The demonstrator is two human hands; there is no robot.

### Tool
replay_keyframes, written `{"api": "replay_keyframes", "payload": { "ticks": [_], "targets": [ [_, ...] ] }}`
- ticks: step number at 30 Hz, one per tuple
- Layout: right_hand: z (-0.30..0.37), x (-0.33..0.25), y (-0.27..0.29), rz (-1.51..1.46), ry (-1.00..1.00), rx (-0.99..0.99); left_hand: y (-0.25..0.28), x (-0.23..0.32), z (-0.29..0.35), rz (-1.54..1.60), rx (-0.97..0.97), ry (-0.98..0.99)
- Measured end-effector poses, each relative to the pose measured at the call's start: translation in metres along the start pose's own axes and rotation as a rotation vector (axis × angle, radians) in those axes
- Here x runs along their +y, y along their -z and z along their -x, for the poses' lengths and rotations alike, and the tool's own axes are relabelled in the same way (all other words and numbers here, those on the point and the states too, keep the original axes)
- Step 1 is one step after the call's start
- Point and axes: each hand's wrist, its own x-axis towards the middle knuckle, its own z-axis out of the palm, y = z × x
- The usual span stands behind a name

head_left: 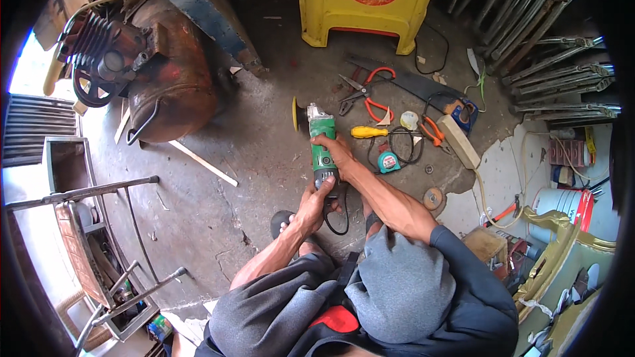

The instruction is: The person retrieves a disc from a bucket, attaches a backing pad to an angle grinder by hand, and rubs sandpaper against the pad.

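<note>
A green angle grinder [320, 139] with a yellow disc [295, 114] at its head lies just above the concrete floor in front of me. My right hand [336, 149] wraps around its green body from the right side. My left hand [313, 205] grips the dark rear handle where the black cord [338, 225] leaves it. Both forearms come up from the lower edge, and my grey shorts and knees fill the bottom of the view.
To the right lie orange-handled shears [370, 92], a yellow-handled screwdriver [368, 132], a tape measure [389, 162], a wooden block [458, 140] and a small disc [433, 197]. A yellow plastic stool [364, 0] stands behind. A rusty compressor tank [169, 79] sits left, metal frames [86, 225] lower left.
</note>
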Motion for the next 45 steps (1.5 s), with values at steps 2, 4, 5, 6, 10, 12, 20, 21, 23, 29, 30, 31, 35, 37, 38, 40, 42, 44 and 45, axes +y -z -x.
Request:
{"api": "replay_keyframes", "payload": {
  "ticks": [2,4,5,6,10,12,20,21,23,29,30,31,35,37,38,40,42,44,45],
  "targets": [
    [0.002,0.004,-0.006,-0.025,-0.013,0.041,0.004,0.001,0.001,-0.003,0.017,0.016],
    [0.000,0.005,-0.008,-0.035,-0.016,0.023,0.005,0.001,0.000,0.025,0.012,-0.004],
    [-0.001,0.005,-0.007,-0.037,-0.017,0.009,0.006,0.001,0.001,0.022,0.013,-0.002],
    [-0.001,0.005,-0.007,-0.041,-0.017,0.010,0.006,0.001,0.002,0.021,0.013,0.006],
    [-0.010,0.008,-0.002,-0.055,-0.029,-0.020,0.003,0.003,0.000,0.037,0.006,0.007],
    [-0.014,0.012,0.005,-0.048,-0.027,0.007,0.000,0.003,-0.002,0.033,0.003,0.003],
    [-0.008,0.005,-0.005,-0.075,-0.021,-0.018,0.003,0.007,0.000,0.027,0.026,0.007],
    [-0.008,0.005,-0.006,-0.075,-0.021,-0.021,0.003,0.008,0.000,0.016,0.028,0.014],
    [-0.007,0.004,-0.007,-0.083,-0.027,-0.008,0.004,0.007,0.000,0.006,0.034,0.019],
    [-0.009,0.007,-0.004,-0.092,-0.048,-0.030,0.005,0.005,0.000,0.013,0.050,0.041],
    [-0.011,0.007,-0.002,-0.091,-0.047,-0.029,0.004,0.004,-0.001,0.004,0.052,0.040],
    [-0.013,0.007,0.000,-0.106,-0.061,-0.073,0.003,0.005,-0.001,-0.004,0.057,0.038],
    [-0.013,0.009,0.003,-0.116,-0.067,-0.029,0.001,0.005,-0.002,-0.025,0.079,0.011],
    [-0.015,0.009,0.006,-0.118,-0.066,-0.027,0.001,0.004,-0.005,-0.028,0.057,0.025],
    [-0.016,0.009,0.009,-0.123,-0.064,-0.021,0.001,0.003,-0.006,-0.026,0.056,0.023],
    [-0.016,0.010,0.012,-0.121,-0.058,-0.011,0.000,0.002,-0.008,-0.038,0.034,0.035],
    [-0.016,0.010,0.012,-0.123,-0.054,-0.001,0.000,0.002,-0.008,-0.034,0.032,0.036],
    [-0.014,0.009,0.009,-0.109,-0.053,-0.035,0.002,0.002,-0.006,-0.032,0.035,0.037],
    [-0.013,0.009,0.007,-0.110,-0.055,-0.038,0.003,0.002,-0.005,-0.033,0.029,0.031]
  ]
}}
